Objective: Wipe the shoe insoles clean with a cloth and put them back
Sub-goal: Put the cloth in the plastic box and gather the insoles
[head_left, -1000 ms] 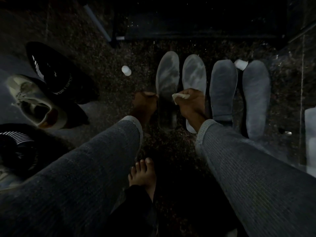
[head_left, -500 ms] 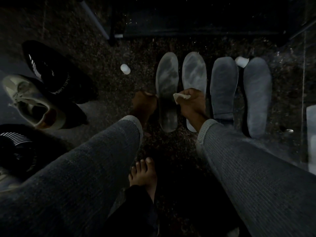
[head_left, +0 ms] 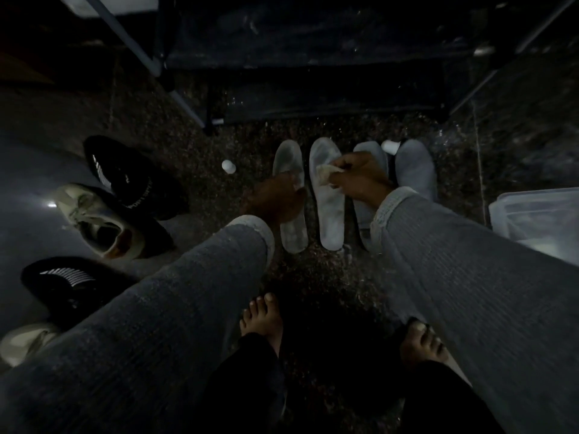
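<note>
White lettering runs along the far black shoe [head_left: 131, 180] at left; too small and blurred to read reliably.

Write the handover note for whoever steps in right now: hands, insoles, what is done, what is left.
Right hand: grips the cloth over the second insole.
Left hand: rests on the leftmost insole; its fingers are too dark to read.
Two darker insoles lie to the right; all four are on the floor in a row.
The shoes sit at the left, none with an insole back in as far as shows.
Left: finish wiping, then refit the insoles.
</note>
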A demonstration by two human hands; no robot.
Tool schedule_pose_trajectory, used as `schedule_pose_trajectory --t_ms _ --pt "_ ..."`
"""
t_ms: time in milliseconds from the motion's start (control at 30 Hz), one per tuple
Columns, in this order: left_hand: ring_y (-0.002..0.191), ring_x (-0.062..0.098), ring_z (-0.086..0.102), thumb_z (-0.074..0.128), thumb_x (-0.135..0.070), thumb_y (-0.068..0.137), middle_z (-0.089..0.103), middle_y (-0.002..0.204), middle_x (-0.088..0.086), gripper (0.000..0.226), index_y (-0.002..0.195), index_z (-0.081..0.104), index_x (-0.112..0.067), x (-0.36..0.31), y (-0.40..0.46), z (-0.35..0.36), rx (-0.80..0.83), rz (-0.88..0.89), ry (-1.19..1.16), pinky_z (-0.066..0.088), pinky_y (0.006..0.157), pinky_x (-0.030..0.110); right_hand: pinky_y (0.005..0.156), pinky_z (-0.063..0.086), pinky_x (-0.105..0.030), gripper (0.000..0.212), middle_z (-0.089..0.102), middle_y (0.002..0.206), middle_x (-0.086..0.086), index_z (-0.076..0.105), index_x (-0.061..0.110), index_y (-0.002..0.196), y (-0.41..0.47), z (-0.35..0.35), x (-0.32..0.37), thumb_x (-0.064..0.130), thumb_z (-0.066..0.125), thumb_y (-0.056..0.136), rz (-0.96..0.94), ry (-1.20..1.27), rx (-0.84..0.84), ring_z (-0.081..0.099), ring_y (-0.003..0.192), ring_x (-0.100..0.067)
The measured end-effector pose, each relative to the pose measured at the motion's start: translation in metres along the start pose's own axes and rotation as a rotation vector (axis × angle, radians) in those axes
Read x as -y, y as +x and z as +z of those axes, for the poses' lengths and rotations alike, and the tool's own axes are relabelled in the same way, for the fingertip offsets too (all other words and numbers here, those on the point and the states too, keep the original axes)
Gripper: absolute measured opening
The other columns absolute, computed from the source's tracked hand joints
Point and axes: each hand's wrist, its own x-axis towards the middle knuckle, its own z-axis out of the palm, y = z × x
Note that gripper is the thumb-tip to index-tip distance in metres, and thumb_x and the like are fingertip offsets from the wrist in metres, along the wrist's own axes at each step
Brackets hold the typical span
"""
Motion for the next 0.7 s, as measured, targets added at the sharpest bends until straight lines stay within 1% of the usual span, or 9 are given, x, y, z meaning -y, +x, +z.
schedule_pose_trajectory --t_ms 67,100,133,233,300,333,433,533,700 --pt "0.137 0.016 0.039 0.025 -0.088 0.076 0.044 0.144 -0.016 0.064 0.135 0.012 -0.066 0.001 0.091 -0.028 -0.093 0.082 -0.109 0.035 0.1 0.062 0.06 0.05 -0.024 0.015 0.065 0.079 -0.002 0.069 0.008 0.093 -0.013 -0.03 0.016 0.015 0.074 0.081 -0.04 -0.014 0.007 0.058 0.065 -0.006" --pt "0.121 0.017 0.056 0.034 -0.085 0.074 0.058 0.124 -0.016 0.057 0.126 0.03 -0.062 -0.024 0.102 -0.083 -0.214 0.143 -0.067 0.046 0.09 0.056 0.061 0.051 -0.026 0.013 0.066 0.078 -0.002 0.069 0.012 0.087 -0.02 -0.046 0.021 0.018 0.077 0.079 -0.037 -0.014 0.008 0.059 0.066 -0.007" --pt "0.109 0.02 0.064 0.046 -0.075 0.077 0.062 0.111 -0.014 0.048 0.119 0.042 -0.052 -0.067 0.067 -0.15 -0.313 0.199 -0.01 0.051 0.084 0.049 0.065 0.052 -0.029 0.011 0.067 0.079 -0.003 0.068 0.015 0.08 -0.028 -0.062 0.025 0.018 0.078 0.077 -0.041 -0.009 0.006 0.061 0.068 -0.01" --pt "0.112 0.029 0.058 0.052 -0.042 0.091 0.059 0.121 0.006 0.04 0.127 0.048 -0.024 -0.199 -0.143 -0.268 -0.446 0.316 0.102 0.048 0.094 0.045 0.064 0.05 -0.021 0.017 0.063 0.072 0.001 0.064 0.015 0.07 -0.049 -0.112 0.026 0.008 0.079 0.075 -0.081 -0.048 -0.037 0.058 0.062 0.0" --pt "0.116 0.035 0.056 0.047 -0.037 0.094 0.057 0.127 0.018 0.04 0.13 0.043 -0.021 -0.228 -0.199 -0.271 -0.515 0.521 0.032 0.046 0.097 0.046 0.055 0.043 -0.008 0.013 0.059 0.07 0.006 0.067 0.011 0.077 -0.066 -0.147 0.023 0.006 0.079 0.074 -0.077 -0.083 -0.065 0.053 0.052 0.008" --pt "0.119 0.035 0.054 0.047 -0.035 0.095 0.055 0.131 0.018 0.042 0.134 0.042 -0.019 -0.236 -0.21 -0.265 -0.445 0.524 0.058 0.045 0.098 0.045 0.053 0.041 -0.006 0.015 0.059 0.069 0.008 0.065 0.015 0.074 -0.075 -0.165 0.019 0.009 0.079 0.074 -0.07 -0.1 -0.091 0.052 0.05 0.011" --pt "0.121 0.033 0.051 0.051 -0.03 0.097 0.051 0.134 0.017 0.046 0.136 0.042 -0.007 -0.265 -0.22 -0.259 -0.389 0.501 0.092 0.043 0.098 0.043 0.06 0.046 -0.019 0.028 0.058 0.065 0.008 0.059 0.026 0.063 -0.101 -0.209 -0.004 0.012 0.08 0.074 -0.058 -0.082 -0.164 0.052 0.05 0.007" --pt "0.111 0.033 0.055 0.05 -0.033 0.096 0.055 0.123 0.014 0.038 0.127 0.046 -0.012 -0.291 -0.238 -0.241 -0.381 0.575 0.133 0.045 0.09 0.042 0.067 0.05 -0.032 0.031 0.059 0.064 0.006 0.057 0.028 0.059 -0.125 -0.244 -0.029 0.012 0.08 0.074 -0.032 -0.064 -0.273 0.053 0.057 0.003" --pt "0.122 0.033 0.049 0.048 -0.04 0.096 0.049 0.135 0.013 0.053 0.14 0.039 -0.011 -0.327 -0.244 -0.209 -0.406 0.621 0.165 0.042 0.099 0.045 0.064 0.043 -0.027 0.029 0.055 0.065 0.003 0.057 0.023 0.059 -0.159 -0.286 -0.074 0.018 0.076 0.08 0.07 -0.093 -0.33 0.048 0.058 -0.003"
